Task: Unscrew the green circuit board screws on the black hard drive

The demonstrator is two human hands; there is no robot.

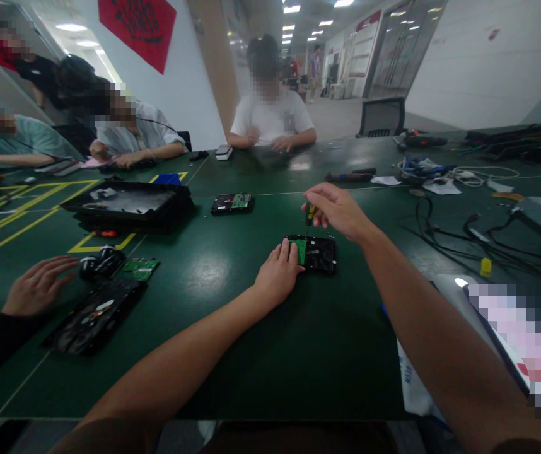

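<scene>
hard drive [316,253] under screwdriver [309,215], right hand [337,210]

table [232,353]: dark green | on it: hard drives [312,253], black tray [128,205], cables [478,239], papers [441,186]

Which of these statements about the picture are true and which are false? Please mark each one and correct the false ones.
1. The right hand holds a small screwdriver over the hard drive. True.
2. The left hand is lifted high above the table. False: it rests on the green table, its fingertips on the drive's left edge.
3. A second hard drive lies farther back on the table. True.
4. The black tray stands to the right of the hands. False: it stands to their left.
5. A co-worker's hand lies flat at the left. True.
</scene>
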